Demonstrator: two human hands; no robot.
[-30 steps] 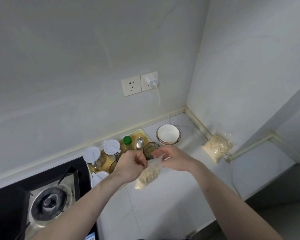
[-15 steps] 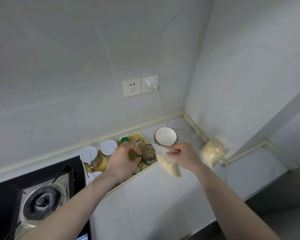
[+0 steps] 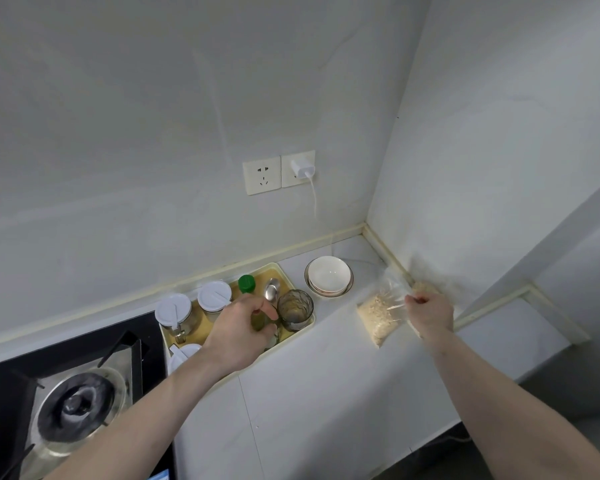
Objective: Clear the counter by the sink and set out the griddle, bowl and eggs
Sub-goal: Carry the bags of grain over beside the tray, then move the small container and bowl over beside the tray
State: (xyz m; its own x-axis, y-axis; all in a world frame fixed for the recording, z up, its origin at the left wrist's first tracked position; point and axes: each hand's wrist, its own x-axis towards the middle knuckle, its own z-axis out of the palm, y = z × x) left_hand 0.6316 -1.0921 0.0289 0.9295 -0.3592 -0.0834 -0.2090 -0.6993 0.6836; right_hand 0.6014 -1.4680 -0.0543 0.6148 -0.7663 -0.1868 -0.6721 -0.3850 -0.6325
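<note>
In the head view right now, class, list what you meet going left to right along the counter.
Gas burner → white-lidded jar → green-capped bottle → glass tumbler → white bowls → bag of grains → right hand.

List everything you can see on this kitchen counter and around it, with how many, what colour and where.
tray: one, yellow, on the counter against the back wall
jars with white lids: two, clear, left end of the tray
green-capped bottle: one, back of the tray
spoon: one, metal, in the tray
glass: one, smoky, right end of the tray
bowls: a white stack, right of the tray
bag of grain: one, clear, pale contents, hanging from the right hand
gas burner: one, black, far left
sockets: two, white, one with a charger
left hand: over the tray, its grip unclear
right hand: pinches the bag's top
</note>
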